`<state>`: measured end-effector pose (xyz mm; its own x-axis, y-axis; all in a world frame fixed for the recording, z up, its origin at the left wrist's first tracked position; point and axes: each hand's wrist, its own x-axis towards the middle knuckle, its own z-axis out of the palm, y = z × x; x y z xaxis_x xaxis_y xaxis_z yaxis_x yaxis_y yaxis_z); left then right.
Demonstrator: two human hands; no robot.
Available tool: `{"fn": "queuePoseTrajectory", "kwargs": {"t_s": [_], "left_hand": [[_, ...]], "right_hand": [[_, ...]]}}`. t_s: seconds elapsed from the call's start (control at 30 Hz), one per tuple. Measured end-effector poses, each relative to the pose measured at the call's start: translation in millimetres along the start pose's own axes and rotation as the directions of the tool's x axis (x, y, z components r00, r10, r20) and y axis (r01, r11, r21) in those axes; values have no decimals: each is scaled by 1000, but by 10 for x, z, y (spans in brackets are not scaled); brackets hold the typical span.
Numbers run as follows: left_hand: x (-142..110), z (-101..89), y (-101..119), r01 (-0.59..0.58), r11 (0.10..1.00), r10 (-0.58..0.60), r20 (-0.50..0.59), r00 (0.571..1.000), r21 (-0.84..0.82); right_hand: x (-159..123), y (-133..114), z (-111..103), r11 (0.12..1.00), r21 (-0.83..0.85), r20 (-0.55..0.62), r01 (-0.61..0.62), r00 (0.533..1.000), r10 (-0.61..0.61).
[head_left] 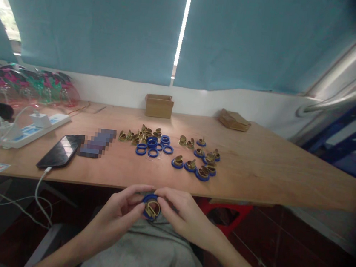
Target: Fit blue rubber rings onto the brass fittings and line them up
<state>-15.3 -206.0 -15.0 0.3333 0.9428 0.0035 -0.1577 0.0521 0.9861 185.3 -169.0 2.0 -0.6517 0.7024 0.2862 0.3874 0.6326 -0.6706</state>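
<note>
As a person sits at a wooden desk (pixel 273 170), both hands work just off its near edge, thumbs and forefingers pinching a blue-rimmed gold piece (pixel 151 207) above a grey cloth-covered lap (pixel 145 254). The left hand (pixel 122 213) grips the piece from its left side, thumb low against the rim and forefinger reaching over the top. The right hand (pixel 184 215) closes on the opposite side, its thumb and forefinger pressed to the upper rim, so that the piece sits between the two sets of fingertips.

Straight beyond the fingers, on the desk, lie loose blue rings (pixel 153 152), some overlapping, with a cluster of gold pieces (pixel 136 138) just behind and to their left. Ahead and to the right of the fingers spreads a group of gold pieces in blue rings (pixel 203 173), near two bare gold pieces (pixel 190 143).

Farther out, a small open cardboard box (pixel 158 109) stands in line with the fingers, and a brown paper packet (pixel 234 120) lies off to their right. To the left of the fingers rest a dark phone (pixel 62 151) with a white cable (pixel 38 186) plugged in, a pixelated flat item (pixel 98 143) and a white power strip (pixel 36 133).
</note>
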Motion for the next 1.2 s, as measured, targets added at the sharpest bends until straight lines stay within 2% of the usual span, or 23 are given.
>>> {"fn": "queuePoseTrajectory", "kwargs": {"t_s": [0.2,0.33,0.43,0.57,0.73,0.83,1.0,1.2], "left_hand": [[28,7,-6,-1,999,-2,-74,997,-39],[39,19,3,-3,998,-6,-143,990,-65],[46,23,4,-15,999,8,-153,988,-48],[60,22,-6,-24,998,14,-142,990,-64],[47,7,-28,11,1000,-11,-45,999,-6],[36,-2,-35,-8,998,8,-8,1000,55],[40,1,-24,-28,999,29,-16,999,36],[25,6,-20,-29,998,30,-34,999,48]], "right_hand": [[1,27,22,999,36,-100,-30,994,34],[-10,-13,18,994,8,-164,-109,980,109],[3,-40,55,983,61,-110,-172,978,178],[35,-34,137,969,167,-28,-182,982,189],[42,13,142,953,236,-44,-191,977,207],[32,48,116,926,317,-8,-205,976,219],[22,89,137,831,500,66,-244,967,245],[14,63,146,815,521,64,-255,963,260]]}}
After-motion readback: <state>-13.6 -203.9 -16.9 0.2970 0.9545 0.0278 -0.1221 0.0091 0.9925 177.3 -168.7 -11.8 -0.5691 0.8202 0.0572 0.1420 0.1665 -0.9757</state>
